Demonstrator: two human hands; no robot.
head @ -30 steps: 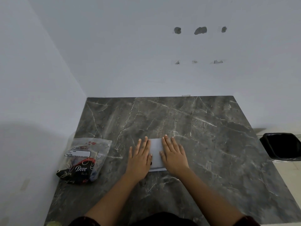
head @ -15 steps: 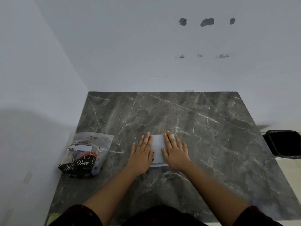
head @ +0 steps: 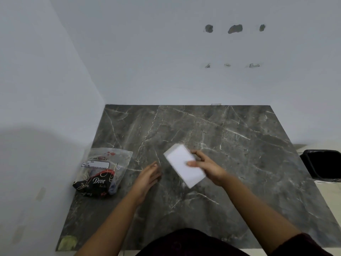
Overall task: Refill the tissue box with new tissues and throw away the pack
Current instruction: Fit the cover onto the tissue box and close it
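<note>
My right hand [head: 208,168] holds a white rectangular tissue box [head: 181,165] lifted off the dark marble table [head: 230,145], tilted with its far end up and to the left. Thumb on its upper face, fingers behind its right side. My left hand [head: 147,179] hovers low over the table just left of the box, holding nothing, fingers loosely apart and a little blurred. A clear plastic tissue pack [head: 100,171] with a "Dove" print lies at the table's left edge, beside the wall and apart from both hands.
White walls close off the table at the back and on the left. A black waste bin [head: 323,164] stands on the floor past the table's right edge. A small yellowish patch [head: 67,242] sits at the front left corner.
Both hands lay flat on the white box on the table. Now my right hand has lifted and turned the box, and my left hand has come off it, leftward.
</note>
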